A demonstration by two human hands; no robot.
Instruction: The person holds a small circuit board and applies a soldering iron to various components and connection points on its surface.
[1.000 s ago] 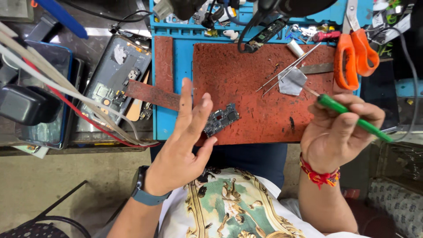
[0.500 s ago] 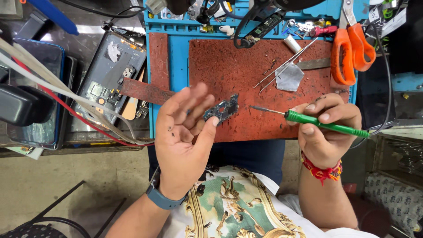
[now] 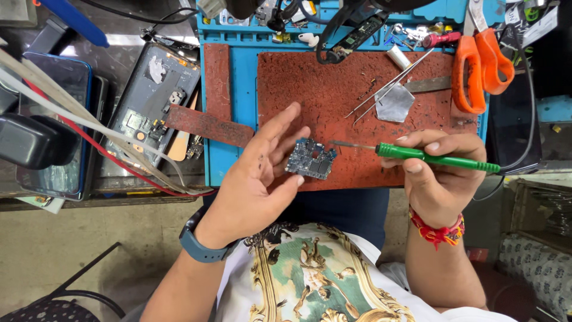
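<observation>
Two bare hands meet over the red work mat [image 3: 333, 89] at the centre of the frame. The left hand [image 3: 256, 179], palm up with fingers loosely spread, pinches a small blue circuit board [image 3: 311, 159] between thumb and fingertips, just above the mat's lower edge. The right hand [image 3: 438, 170], right of centre, has its fingers pressed together around a green-handled screwdriver [image 3: 417, 155], the metal tip pointing left and ending just beside the board's upper right corner. Orange scissors [image 3: 479, 59] lie at the upper right, tweezers [image 3: 387, 83] and a metal plate [image 3: 393, 102] rest on the mat, and an opened phone [image 3: 152, 101] sits at the upper left.
</observation>
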